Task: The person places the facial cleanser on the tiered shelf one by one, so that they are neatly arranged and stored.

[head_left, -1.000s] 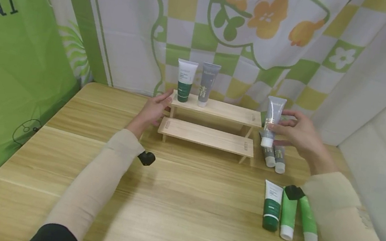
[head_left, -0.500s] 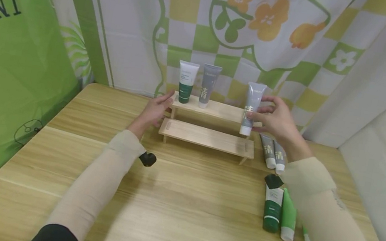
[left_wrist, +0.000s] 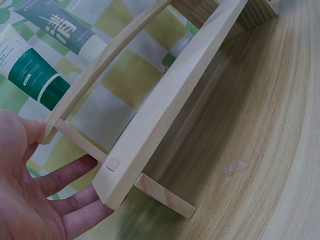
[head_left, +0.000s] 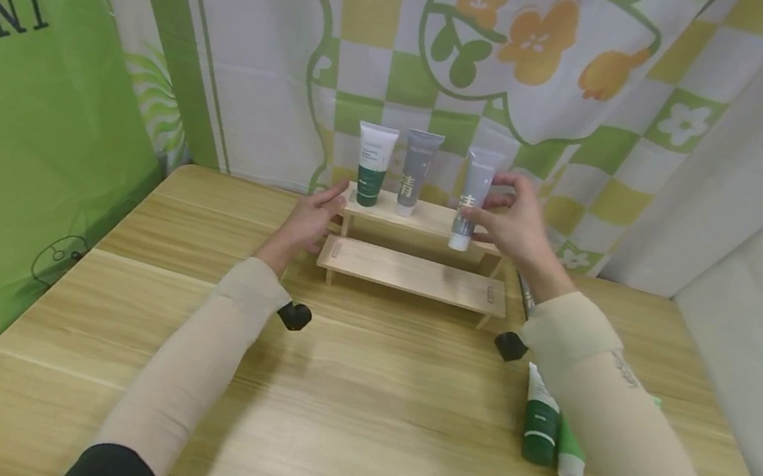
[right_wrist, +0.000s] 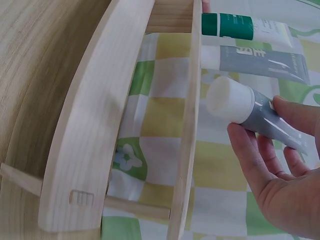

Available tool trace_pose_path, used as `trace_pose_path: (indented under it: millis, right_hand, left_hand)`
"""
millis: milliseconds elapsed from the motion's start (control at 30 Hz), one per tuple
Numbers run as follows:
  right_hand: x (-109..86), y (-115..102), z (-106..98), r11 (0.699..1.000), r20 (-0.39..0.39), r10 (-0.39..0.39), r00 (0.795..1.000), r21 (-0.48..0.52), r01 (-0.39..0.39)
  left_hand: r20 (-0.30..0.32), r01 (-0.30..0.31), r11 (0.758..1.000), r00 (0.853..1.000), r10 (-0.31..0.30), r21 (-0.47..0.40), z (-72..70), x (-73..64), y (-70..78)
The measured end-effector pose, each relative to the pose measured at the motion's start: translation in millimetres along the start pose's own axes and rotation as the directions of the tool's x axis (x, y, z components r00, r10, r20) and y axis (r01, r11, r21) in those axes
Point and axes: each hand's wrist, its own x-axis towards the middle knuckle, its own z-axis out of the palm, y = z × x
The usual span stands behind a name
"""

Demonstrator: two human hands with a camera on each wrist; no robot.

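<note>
A two-tier wooden display rack stands on the table. My left hand is at its left end; in the left wrist view, the thumb meets the upper board's end and extended fingers touch the lower board's end. My right hand pinches a grey squeeze tube between thumb and fingers. The tube is cap down, slightly tilted, in front of the upper tier's right half. In the right wrist view, its white cap appears apart from the board. A white-and-green tube and another grey tube stand on the upper tier.
Right of the rack, a white-and-green tube and a light green tube lie on the table. My right forearm hides other tubes there. A patterned curtain hangs behind the rack.
My right hand has carried the grey tube left, from beyond the rack's right end to the upper tier's front. My left hand stays at the rack's left end.
</note>
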Motion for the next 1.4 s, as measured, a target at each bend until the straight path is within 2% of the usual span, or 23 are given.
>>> trace_pose_path:
  millis: [367,667,900,1400]
  right_hand:
    - [12.0,-1,22,0.994,-0.028,-0.098,0.995,-0.047,0.096]
    - [18.6,8,35,0.983,-0.094,-0.171,0.981,-0.079,0.164]
    - [23.1,16,42,0.983,-0.155,-0.179,0.972,-0.066,0.170]
    - [25.7,22,49,0.978,-0.211,-0.210,0.955,-0.041,0.206]
  left_hand:
    - [0.000,-0.021,1.000,1.000,0.021,-0.022,0.5,-1.3,-1.3]
    - [0.007,-0.021,1.000,1.000,0.021,-0.023,-0.2,-1.2,-3.4]
    - [0.006,-0.025,1.000,1.000,0.025,-0.019,-0.2,-0.7,-4.8]
    - [0.007,-0.033,0.999,0.999,0.032,0.020,0.1,-1.4,-2.3]
